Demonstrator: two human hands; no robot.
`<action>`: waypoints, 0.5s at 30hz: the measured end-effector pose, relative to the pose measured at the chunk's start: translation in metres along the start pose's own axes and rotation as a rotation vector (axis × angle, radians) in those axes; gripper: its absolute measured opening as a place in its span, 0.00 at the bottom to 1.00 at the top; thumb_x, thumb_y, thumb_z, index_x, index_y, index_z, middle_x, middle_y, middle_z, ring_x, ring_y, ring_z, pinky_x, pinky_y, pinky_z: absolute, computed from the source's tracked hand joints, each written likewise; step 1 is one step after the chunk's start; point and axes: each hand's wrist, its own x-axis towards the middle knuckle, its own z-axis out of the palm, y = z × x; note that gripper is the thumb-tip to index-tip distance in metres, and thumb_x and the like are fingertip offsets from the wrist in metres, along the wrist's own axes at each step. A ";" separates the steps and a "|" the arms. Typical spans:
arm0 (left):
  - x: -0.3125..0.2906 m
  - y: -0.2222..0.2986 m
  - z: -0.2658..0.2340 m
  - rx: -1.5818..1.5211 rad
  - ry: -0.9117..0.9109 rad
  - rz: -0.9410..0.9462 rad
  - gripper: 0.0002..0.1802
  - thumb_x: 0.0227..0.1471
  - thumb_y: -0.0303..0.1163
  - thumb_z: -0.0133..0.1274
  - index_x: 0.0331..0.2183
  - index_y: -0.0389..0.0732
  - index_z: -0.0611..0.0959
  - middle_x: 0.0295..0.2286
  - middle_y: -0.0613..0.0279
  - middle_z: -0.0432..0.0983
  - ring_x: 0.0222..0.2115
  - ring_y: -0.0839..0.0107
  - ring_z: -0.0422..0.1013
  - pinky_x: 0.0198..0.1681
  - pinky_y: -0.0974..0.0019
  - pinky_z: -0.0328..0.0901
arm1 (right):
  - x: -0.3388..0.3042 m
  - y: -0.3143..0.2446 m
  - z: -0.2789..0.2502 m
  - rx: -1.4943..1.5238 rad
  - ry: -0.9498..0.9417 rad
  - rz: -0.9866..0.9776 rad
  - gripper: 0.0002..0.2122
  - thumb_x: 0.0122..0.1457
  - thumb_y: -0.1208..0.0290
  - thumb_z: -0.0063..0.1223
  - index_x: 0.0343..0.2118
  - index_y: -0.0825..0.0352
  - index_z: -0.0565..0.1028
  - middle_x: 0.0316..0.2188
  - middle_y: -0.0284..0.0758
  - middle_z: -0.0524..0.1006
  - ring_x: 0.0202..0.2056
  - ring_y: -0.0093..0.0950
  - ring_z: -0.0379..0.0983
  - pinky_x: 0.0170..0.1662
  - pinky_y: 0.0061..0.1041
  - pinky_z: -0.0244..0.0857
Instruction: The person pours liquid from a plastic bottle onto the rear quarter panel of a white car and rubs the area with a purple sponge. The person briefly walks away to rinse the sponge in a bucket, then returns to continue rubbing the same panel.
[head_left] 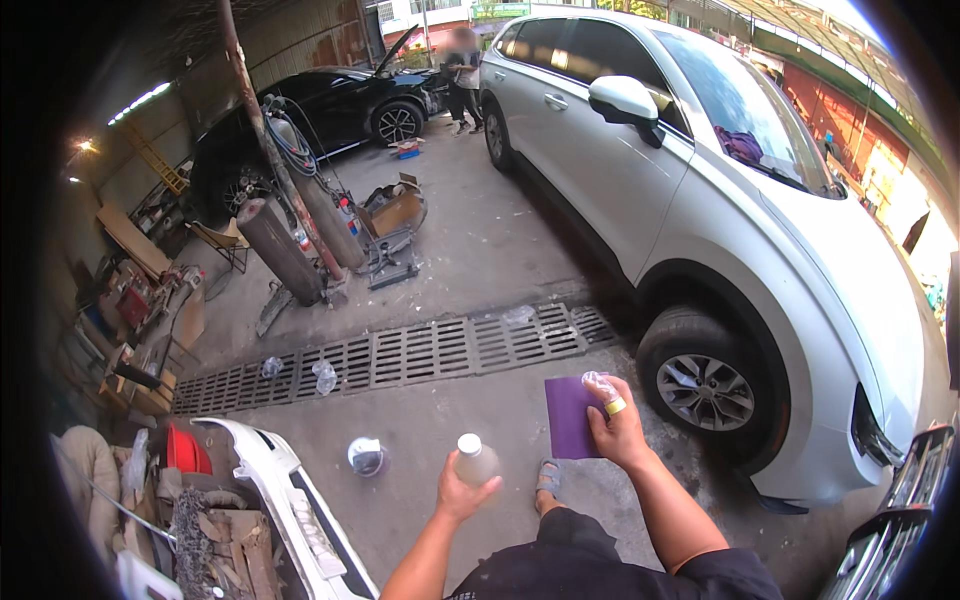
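My left hand [462, 492] is closed round a translucent bottle [478, 466] with a white cap, held upright above the floor. In my right hand [622, 430] I grip a flat purple sheet [568, 420], its stiff square edge sticking out to the left. The same hand also holds a small clear plastic item [600, 386] with a yellow band [614, 406]; its kind is too small to make out. On the floor left of the bottle stands a small whitish tub [367, 457] with something grey in it.
A silver car [640, 170] stands close on my right, its front wheel [705, 390] turned. A drain grate [420, 350] with crumpled clear plastic [324, 377] crosses the floor. A white bumper [275, 480] lies left. Beyond are a rusty post [265, 130], a black car [330, 110] and people [462, 85].
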 end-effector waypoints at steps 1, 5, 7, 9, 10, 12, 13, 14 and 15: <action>0.031 -0.005 0.000 -0.029 0.014 -0.012 0.40 0.35 0.41 0.73 0.49 0.39 0.71 0.41 0.57 0.78 0.42 0.64 0.75 0.48 0.58 0.69 | 0.023 0.025 0.008 0.003 0.005 0.030 0.23 0.50 0.86 0.54 0.52 0.63 0.73 0.52 0.43 0.69 0.51 0.40 0.70 0.54 0.32 0.64; 0.140 0.010 -0.002 -0.010 0.138 -0.012 0.35 0.37 0.39 0.71 0.46 0.39 0.74 0.38 0.59 0.78 0.40 0.66 0.75 0.46 0.60 0.70 | 0.106 0.102 0.016 0.022 0.005 0.184 0.24 0.51 0.83 0.56 0.53 0.63 0.72 0.58 0.44 0.65 0.56 0.44 0.67 0.58 0.35 0.63; 0.189 0.031 -0.008 -0.084 0.167 -0.019 0.32 0.37 0.37 0.71 0.44 0.39 0.75 0.38 0.59 0.78 0.38 0.67 0.75 0.45 0.61 0.70 | 0.149 0.131 0.019 0.038 0.028 0.239 0.24 0.51 0.83 0.57 0.53 0.65 0.73 0.59 0.45 0.66 0.56 0.42 0.68 0.58 0.33 0.63; 0.238 0.034 -0.012 -0.132 0.214 -0.032 0.30 0.38 0.37 0.70 0.43 0.39 0.75 0.37 0.60 0.78 0.37 0.68 0.75 0.44 0.61 0.70 | 0.183 0.175 0.026 0.164 0.010 0.350 0.23 0.52 0.83 0.57 0.53 0.66 0.73 0.55 0.44 0.70 0.53 0.37 0.71 0.56 0.31 0.64; 0.263 0.030 -0.016 -0.140 0.243 -0.032 0.30 0.38 0.36 0.70 0.43 0.39 0.75 0.36 0.60 0.78 0.37 0.68 0.75 0.43 0.61 0.69 | 0.207 0.186 0.034 0.234 -0.001 0.405 0.23 0.52 0.83 0.56 0.53 0.67 0.73 0.54 0.44 0.72 0.52 0.35 0.72 0.55 0.29 0.65; 0.308 0.022 -0.023 -0.159 0.301 -0.038 0.29 0.38 0.36 0.70 0.42 0.39 0.76 0.36 0.60 0.78 0.36 0.68 0.74 0.43 0.61 0.69 | 0.250 0.198 0.045 0.214 -0.037 0.504 0.23 0.55 0.83 0.55 0.55 0.68 0.71 0.47 0.38 0.76 0.41 0.23 0.75 0.46 0.22 0.69; 0.332 0.017 -0.026 -0.159 0.313 -0.026 0.29 0.38 0.35 0.70 0.42 0.39 0.76 0.36 0.60 0.77 0.36 0.68 0.74 0.43 0.61 0.69 | 0.266 0.214 0.053 0.206 -0.060 0.520 0.23 0.55 0.84 0.54 0.56 0.68 0.70 0.49 0.38 0.75 0.40 0.20 0.74 0.44 0.21 0.69; 0.356 0.001 -0.030 -0.153 0.330 -0.007 0.29 0.38 0.35 0.70 0.42 0.39 0.76 0.35 0.60 0.77 0.36 0.68 0.74 0.43 0.61 0.69 | 0.283 0.229 0.063 0.199 -0.083 0.537 0.24 0.56 0.85 0.53 0.57 0.68 0.69 0.50 0.37 0.74 0.38 0.18 0.74 0.42 0.19 0.69; 0.382 -0.014 -0.035 -0.147 0.348 0.013 0.28 0.39 0.34 0.70 0.42 0.39 0.76 0.35 0.60 0.77 0.36 0.68 0.74 0.43 0.61 0.69 | 0.301 0.246 0.076 0.158 -0.033 0.440 0.25 0.56 0.85 0.54 0.58 0.67 0.68 0.43 0.34 0.77 0.33 0.17 0.74 0.38 0.20 0.70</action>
